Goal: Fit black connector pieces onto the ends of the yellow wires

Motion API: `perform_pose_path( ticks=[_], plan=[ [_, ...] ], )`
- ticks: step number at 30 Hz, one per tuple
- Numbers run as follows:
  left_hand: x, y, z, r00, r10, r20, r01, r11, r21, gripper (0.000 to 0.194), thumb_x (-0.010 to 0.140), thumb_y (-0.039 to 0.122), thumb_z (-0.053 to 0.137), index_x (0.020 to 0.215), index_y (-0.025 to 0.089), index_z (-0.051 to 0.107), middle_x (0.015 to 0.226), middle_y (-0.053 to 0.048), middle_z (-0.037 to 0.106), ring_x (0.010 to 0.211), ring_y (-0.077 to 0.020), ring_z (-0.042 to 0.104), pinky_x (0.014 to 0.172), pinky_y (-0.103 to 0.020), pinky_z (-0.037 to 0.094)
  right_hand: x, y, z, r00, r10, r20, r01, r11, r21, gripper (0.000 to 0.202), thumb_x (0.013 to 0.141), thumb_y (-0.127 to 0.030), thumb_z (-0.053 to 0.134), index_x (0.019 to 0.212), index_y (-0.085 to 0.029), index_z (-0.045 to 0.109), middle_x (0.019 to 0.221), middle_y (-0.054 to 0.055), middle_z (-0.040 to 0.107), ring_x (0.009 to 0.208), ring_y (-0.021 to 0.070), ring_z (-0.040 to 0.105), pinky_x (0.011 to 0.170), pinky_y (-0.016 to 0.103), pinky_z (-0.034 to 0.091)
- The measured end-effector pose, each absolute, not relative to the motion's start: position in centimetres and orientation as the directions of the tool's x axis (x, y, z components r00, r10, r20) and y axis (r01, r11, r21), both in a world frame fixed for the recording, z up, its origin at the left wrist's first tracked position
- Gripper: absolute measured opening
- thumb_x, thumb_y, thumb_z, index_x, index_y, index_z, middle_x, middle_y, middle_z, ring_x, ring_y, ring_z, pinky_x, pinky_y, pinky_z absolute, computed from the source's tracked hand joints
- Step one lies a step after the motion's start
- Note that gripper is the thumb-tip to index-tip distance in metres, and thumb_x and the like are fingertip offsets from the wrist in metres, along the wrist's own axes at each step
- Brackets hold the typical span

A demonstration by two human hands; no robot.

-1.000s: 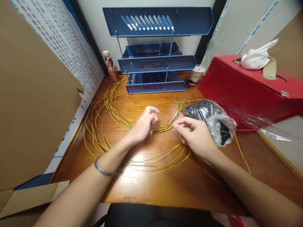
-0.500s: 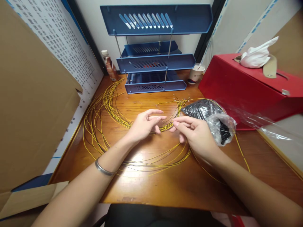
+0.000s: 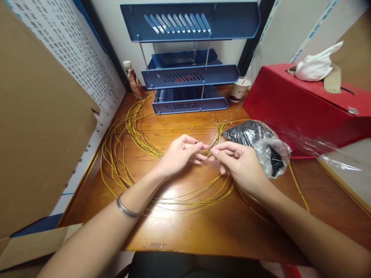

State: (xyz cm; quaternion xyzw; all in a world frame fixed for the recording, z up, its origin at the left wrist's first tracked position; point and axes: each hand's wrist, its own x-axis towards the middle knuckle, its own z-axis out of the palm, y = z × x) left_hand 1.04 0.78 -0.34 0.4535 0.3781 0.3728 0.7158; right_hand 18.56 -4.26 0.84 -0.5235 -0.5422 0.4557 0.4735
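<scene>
My left hand [image 3: 185, 152] is closed in a pinch, with a small black piece [image 3: 196, 143] showing between thumb and forefinger. Fingertip to fingertip with it, my right hand [image 3: 234, 156] pinches what looks like the thin end of a wire, mostly hidden by the fingers. Behind and around both hands lies a large loose coil of yellow and dark wires [image 3: 143, 142], its gathered ends [image 3: 222, 125] beyond my right hand. To the right, an open clear plastic bag [image 3: 285, 148] holds many small black pieces [image 3: 276, 160].
A blue tiered tray rack [image 3: 189, 106] stands at the back, between a drink bottle [image 3: 135, 83] and a paper cup [image 3: 240, 90]. At the right is a red box [image 3: 269, 96] with tissue [image 3: 315, 65] on top. Cardboard [image 3: 43, 127] borders the left side.
My left hand has come right, its fingers closing into a pinch on the small black piece and meeting my right fingertips. My right hand has barely moved.
</scene>
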Motion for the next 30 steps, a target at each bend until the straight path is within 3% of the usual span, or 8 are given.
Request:
perform_pose_path(
  ticks=[4,9,17,30],
  plan=[
    [1.00,0.79,-0.19,0.347,0.926,-0.149,-0.114,0.199,0.973,0.028,0.080,0.033,0.079,0.089,0.011,0.063,0.084,-0.006,0.075,0.056,-0.0088,0.065,0.056,-0.020,0.052,18.31,-4.37,1.00,0.016,0.997,0.076,0.142,0.073,-0.987,0.021,0.081,-0.035,0.071,0.080,-0.014,0.069,0.068,0.005,0.072,0.046,0.0087,0.052,0.042,0.020,0.041],
    [0.98,0.60,0.39,0.279,0.958,-0.068,-0.071,0.091,0.993,0.024,0.079,0.035,0.077,0.084,0.012,0.073,0.053,0.005,0.055,0.045,-0.0053,0.052,0.046,-0.017,0.040,18.25,-4.47,0.71,0.021,0.992,0.121,0.214,0.114,-0.970,0.017,0.083,-0.031,0.069,0.079,-0.015,0.069,0.067,0.004,0.071,0.048,0.0097,0.054,0.046,0.022,0.044],
    [1.15,0.60,0.24,0.318,0.936,-0.150,-0.145,0.205,0.968,0.029,0.080,0.037,0.078,0.090,0.011,0.068,0.078,-0.005,0.075,0.050,-0.0076,0.063,0.053,-0.019,0.052,18.13,-4.80,0.63,0.023,0.981,0.191,0.280,0.177,-0.944,0.017,0.085,-0.032,0.067,0.080,-0.016,0.070,0.066,0.003,0.069,0.050,0.0114,0.055,0.048,0.024,0.042],
    [1.26,0.57,-0.15,0.310,0.944,-0.116,-0.076,0.146,0.986,0.031,0.080,0.038,0.076,0.082,0.011,0.062,0.083,-0.009,0.077,0.051,-0.0076,0.063,0.053,-0.018,0.049,18.24,-4.86,0.54,0.049,0.973,0.226,0.416,0.186,-0.890,0.016,0.085,-0.029,0.063,0.079,-0.015,0.069,0.065,0.004,0.068,0.054,0.0128,0.057,0.049,0.024,0.039]
  ],
)
